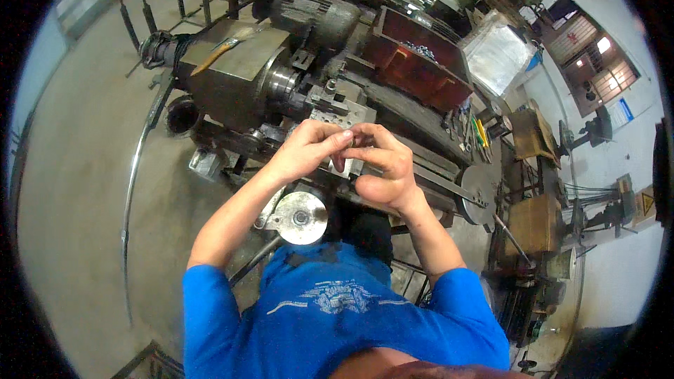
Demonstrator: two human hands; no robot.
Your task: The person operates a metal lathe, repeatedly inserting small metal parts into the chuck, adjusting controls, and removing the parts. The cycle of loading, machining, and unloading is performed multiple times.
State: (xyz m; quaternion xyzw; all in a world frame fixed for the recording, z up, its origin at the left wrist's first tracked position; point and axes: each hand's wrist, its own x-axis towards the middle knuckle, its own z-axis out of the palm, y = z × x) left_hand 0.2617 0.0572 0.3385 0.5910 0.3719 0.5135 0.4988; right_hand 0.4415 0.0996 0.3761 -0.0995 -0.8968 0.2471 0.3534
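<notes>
My left hand (313,146) and my right hand (387,172) meet over a lathe, their fingertips pinched together. Whatever small thing sits between them is mostly hidden, and I cannot make out its kind. Beneath and beyond the fingers lies the lathe's drilled metal tool block (345,102). The shiny round chuck (282,85) is to the left of that block. Closer to my body, below the left wrist, is a round metal handwheel (300,217).
A rusty red metal box (415,63) with small shiny parts stands behind the lathe bed. Several hand tools (469,133) lie right of it. On the grey headstock (235,74) rests a wooden-handled brush (216,55). A long metal rod (133,175) extends at left.
</notes>
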